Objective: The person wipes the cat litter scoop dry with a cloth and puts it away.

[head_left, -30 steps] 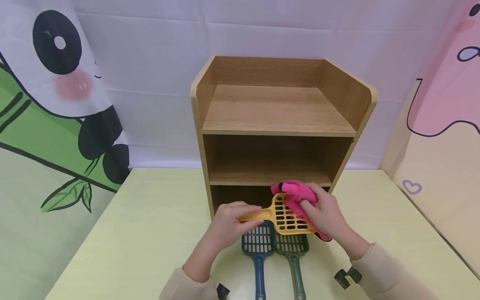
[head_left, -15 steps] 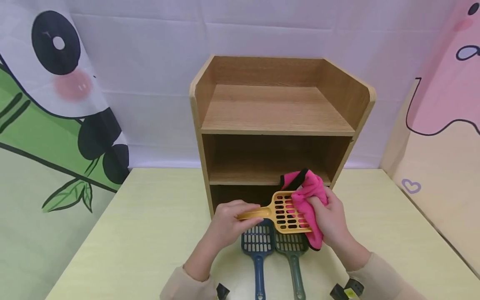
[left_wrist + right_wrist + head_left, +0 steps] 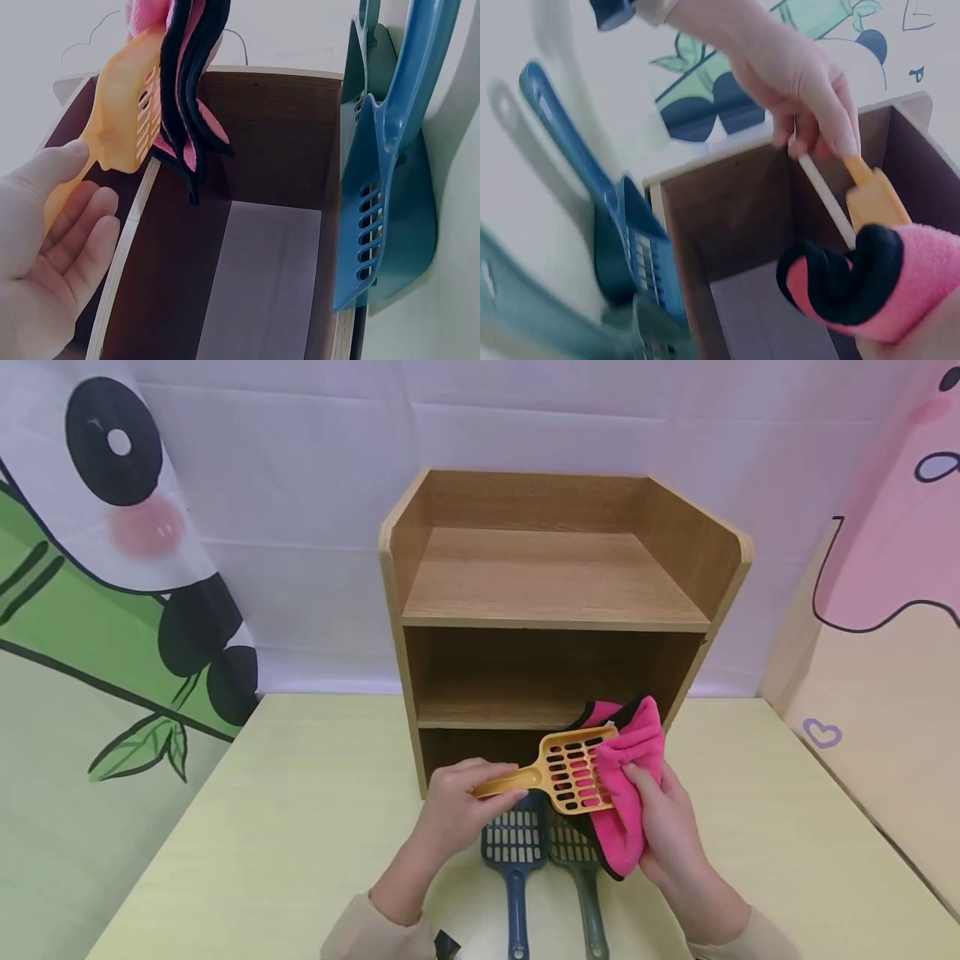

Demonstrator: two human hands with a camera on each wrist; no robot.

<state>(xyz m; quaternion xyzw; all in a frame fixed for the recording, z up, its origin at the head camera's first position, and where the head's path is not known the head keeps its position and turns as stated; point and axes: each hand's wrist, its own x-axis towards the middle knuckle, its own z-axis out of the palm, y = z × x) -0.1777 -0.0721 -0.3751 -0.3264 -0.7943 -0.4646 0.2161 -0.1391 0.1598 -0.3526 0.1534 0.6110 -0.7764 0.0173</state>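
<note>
Head view: left hand (image 3: pixel 467 806) pinches the yellow scoop (image 3: pixel 570 770) by its handle, before the shelf (image 3: pixel 555 572); right hand (image 3: pixel 671 831) grips the cloth (image 3: pixel 632 789) folded round its far end. Cloth snagging in the slots could twist the handle from that one-ended pinch.

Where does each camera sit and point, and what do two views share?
Head: on the head, forward and down at the wooden shelf; left hand and right hand show.
Left wrist: on that wrist, toward the yellow scoop; left hand shows.
Right wrist: on that wrist, toward the pink cloth; both hands, right cropped.
Both wrist views share the blue scoop.
</note>
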